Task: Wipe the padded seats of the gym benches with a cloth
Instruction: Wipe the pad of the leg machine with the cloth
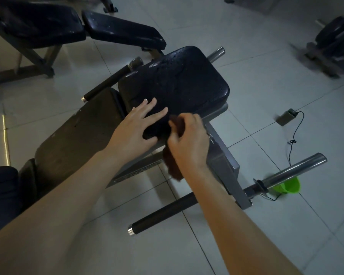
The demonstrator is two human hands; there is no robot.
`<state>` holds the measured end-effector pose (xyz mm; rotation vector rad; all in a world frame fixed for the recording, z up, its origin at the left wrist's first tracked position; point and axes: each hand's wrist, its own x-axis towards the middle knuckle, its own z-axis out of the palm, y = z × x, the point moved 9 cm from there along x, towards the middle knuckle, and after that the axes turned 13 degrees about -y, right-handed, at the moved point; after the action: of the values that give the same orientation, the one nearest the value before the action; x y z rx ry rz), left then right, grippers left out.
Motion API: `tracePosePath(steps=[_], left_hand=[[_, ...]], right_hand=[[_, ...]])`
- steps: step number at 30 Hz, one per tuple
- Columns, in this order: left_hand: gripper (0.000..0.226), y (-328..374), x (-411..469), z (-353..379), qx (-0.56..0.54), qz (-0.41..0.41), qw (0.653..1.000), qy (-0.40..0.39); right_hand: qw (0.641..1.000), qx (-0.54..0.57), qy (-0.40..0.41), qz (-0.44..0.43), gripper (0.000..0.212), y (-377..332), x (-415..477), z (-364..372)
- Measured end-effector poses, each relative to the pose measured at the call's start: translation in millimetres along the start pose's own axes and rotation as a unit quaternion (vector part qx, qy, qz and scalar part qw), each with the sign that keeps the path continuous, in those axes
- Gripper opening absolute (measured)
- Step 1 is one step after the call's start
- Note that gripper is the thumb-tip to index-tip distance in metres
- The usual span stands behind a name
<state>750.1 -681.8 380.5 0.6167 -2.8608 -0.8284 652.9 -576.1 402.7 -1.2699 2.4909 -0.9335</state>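
While the fingers of my right hand (pixel 189 139) curl round the brown cloth (pixel 174 165), soft, light and easy to bunch, it hangs at the near edge of the padded seat (pixel 183 80); my left hand (pixel 135 128) presses flat there, fingers spread; the pad seems firm, wet, maybe slippery.
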Motion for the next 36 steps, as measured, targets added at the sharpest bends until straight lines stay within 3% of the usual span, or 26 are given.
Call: tracePosePath(steps=[5,9,12,16,20,24,26,32,36], left_hand=[[0.075,0.0,-0.9,-3.1,-0.007,-0.011,1.000,-0.015],[0.075,1.9,1.4,-2.0,-0.005,-0.008,1.000,-0.029],[0.076,0.8,0.9,-2.8,0.000,-0.008,1.000,-0.028],[0.078,0.5,0.1,-3.6,0.001,0.003,0.999,-0.037],[0.079,-2.8,-0.2,-4.8,0.003,0.000,0.999,-0.044],[0.077,0.7,1.2,-3.8,0.004,-0.006,0.999,-0.048],[0.077,1.4,1.0,-3.2,0.005,-0.005,0.999,-0.051],[0.075,-0.5,0.1,-4.2,0.003,0.001,0.999,-0.050],[0.077,-0.8,-0.9,-5.6,-0.002,-0.007,0.998,-0.055]], right_hand=[[0.996,-0.058,-0.032,-0.057,0.020,-4.8,10.2,-14.6],[0.997,-0.042,0.022,0.066,0.027,33.2,27.2,-50.0],[0.994,0.015,0.038,0.101,0.026,28.4,15.6,-33.2],[0.999,0.003,-0.031,0.031,0.024,-7.0,-8.1,11.7],[0.998,-0.046,-0.037,-0.017,0.020,-8.3,0.0,-3.4],[0.991,-0.014,0.036,0.127,0.026,47.5,28.1,-57.2],[0.987,0.016,0.058,0.149,0.028,55.7,29.5,-62.1],[0.998,-0.039,-0.039,0.013,0.018,-16.1,3.9,-1.7],[0.994,-0.067,-0.076,-0.044,0.019,-23.9,2.1,2.2]])
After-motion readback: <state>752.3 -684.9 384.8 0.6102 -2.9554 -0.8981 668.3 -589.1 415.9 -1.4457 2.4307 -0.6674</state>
